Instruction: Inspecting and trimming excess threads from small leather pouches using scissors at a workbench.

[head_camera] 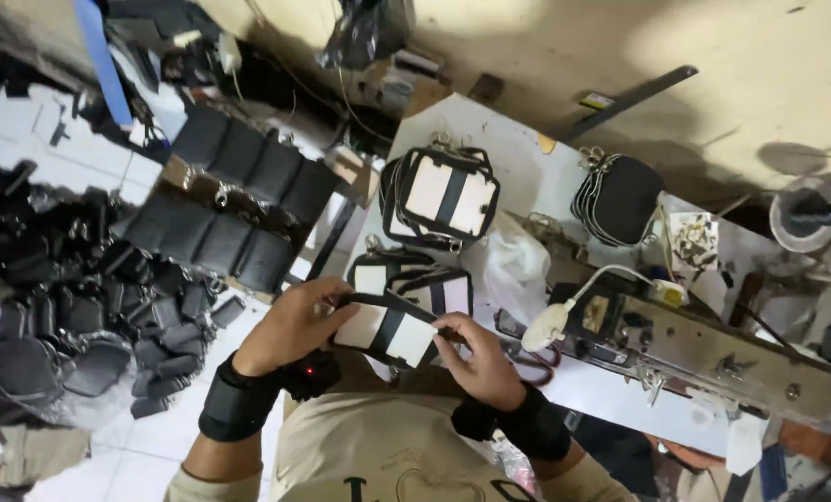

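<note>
1. White-and-black pouch panel (388,327) sits at lower centre of the frame, held between both of my hands just above my beige shirt (378,446).
2. My left hand (290,325) grips the panel's left edge, fingers curled over a black strap (388,304) that runs across its top.
3. My right hand (481,363) pinches the panel's right corner between thumb and fingertips.
4. Both wrists wear black bands (239,404).
5. Just above the held panel lies a small stack of matching white-and-black panels (415,279); a larger bundle (443,195) sits further up, at centre.
6. A pile of black oval pieces (625,200) rests at upper right of centre.
7. A sewing machine (694,349) stretches across the right side, on a white table (546,172).
8. Rows of black pouches (230,204) fill a box at left; more black pieces (90,316) lie scattered at far left.
</note>
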